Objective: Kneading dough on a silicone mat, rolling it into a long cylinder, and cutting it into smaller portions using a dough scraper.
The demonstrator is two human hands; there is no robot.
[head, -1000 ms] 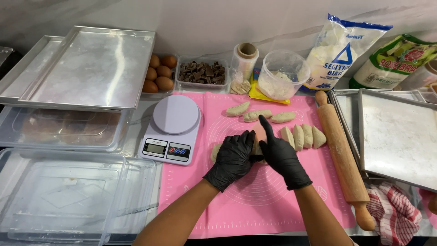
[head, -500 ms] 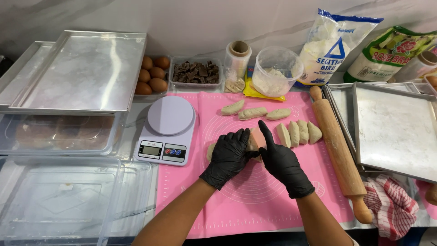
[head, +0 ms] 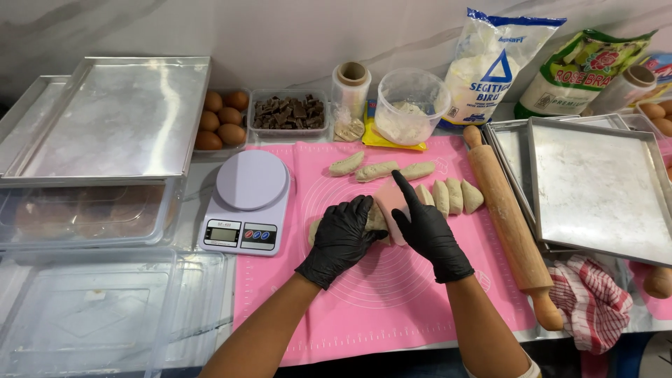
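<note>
The left hand [head: 341, 239], in a black glove, lies with its fingers curled down over a pale log of dough [head: 374, 218], pinning it to the pink silicone baking mat [head: 392, 294]. The right hand [head: 427, 234], also gloved in black, has its index finger stretched straight along the top of a flat pink plastic scraper [head: 389, 204], the other fingers folded against the blade; the scraper stands on edge, pressed into the dough just beside the left fingertips.

Just beyond the right fingers sits a row of cut pale dough pieces [head: 451, 197], and farther up the mat lie three elongated dough strips [head: 381, 169]. To the right of the right hand, a long wooden rolling pin [head: 509, 225] lies along the mat's edge, with square metal baking trays [head: 598, 189] past it and a red-and-white checked cloth [head: 589, 299] nearer the person. Left of the left hand stands a white digital kitchen scale [head: 247, 199].
</note>
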